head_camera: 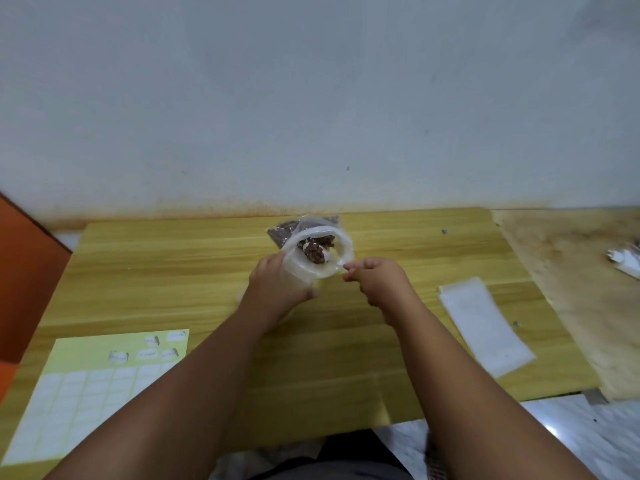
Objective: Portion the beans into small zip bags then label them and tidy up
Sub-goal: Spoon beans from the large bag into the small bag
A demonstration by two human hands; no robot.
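The small zip bag (pixel 311 268) is held up over the far middle of the worktop (pixel 214 271), between the two hands, and its mouth is spread into a wide round ring. Dark brown beans (pixel 317 253) show inside it, with a bit of something white among them that is too blurred to identify. The left hand (pixel 277 282) is curled round the bag's body from the left and from below, thumb on the near side. The right hand (pixel 377 280) is just right of the bag, its fingers bunched and its fingertips (pixel 348 271) pinching the right edge of the mouth rim. The bag's long axis runs from the bottom, buried in the left hand on the person's side, up and away to the mouth, which opens upward toward the camera. Right behind the bag, touching or nearly touching it, a bigger bag of beans (pixel 285 231) lies on the worktop by the wall (pixel 311 116). Well to the bag's right a stack of empty zip bags (pixel 485 327) lies flat, its long side slanting toward the near right. Well to the bag's near left is a yellow label sheet (pixel 97 386), with a few labels on its top rows curled up or written on.
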